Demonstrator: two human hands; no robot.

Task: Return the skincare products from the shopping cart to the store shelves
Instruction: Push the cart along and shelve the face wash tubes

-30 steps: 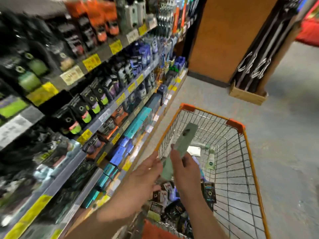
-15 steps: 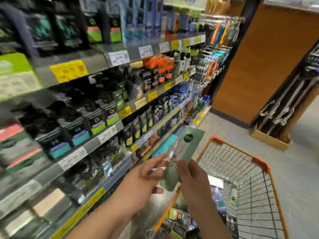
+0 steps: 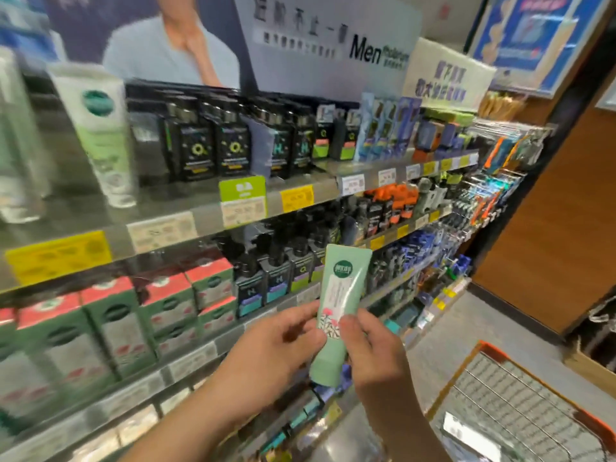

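A pale green skincare tube [image 3: 343,295] with a dark green round logo and a flower print stands upright in front of the shelves, cap end down. My left hand [image 3: 276,345] pinches its left side and my right hand [image 3: 370,348] grips its right side. The orange-rimmed wire shopping cart [image 3: 493,368] is at the lower right, mostly out of frame. A similar white-and-green tube [image 3: 100,128] stands on the top shelf [image 3: 300,191] at the left.
Shelves run from left to right, stocked with black pump bottles [image 3: 213,148], green and red boxes [image 3: 160,305] and hanging items [image 3: 500,168] at the far end. A brown wall panel [image 3: 550,245] and a cardboard box [image 3: 586,365] stand to the right.
My view has swung up from the cart to the upper shelves. Both hands have lifted the green tube from over the cart to upright before the shelves.
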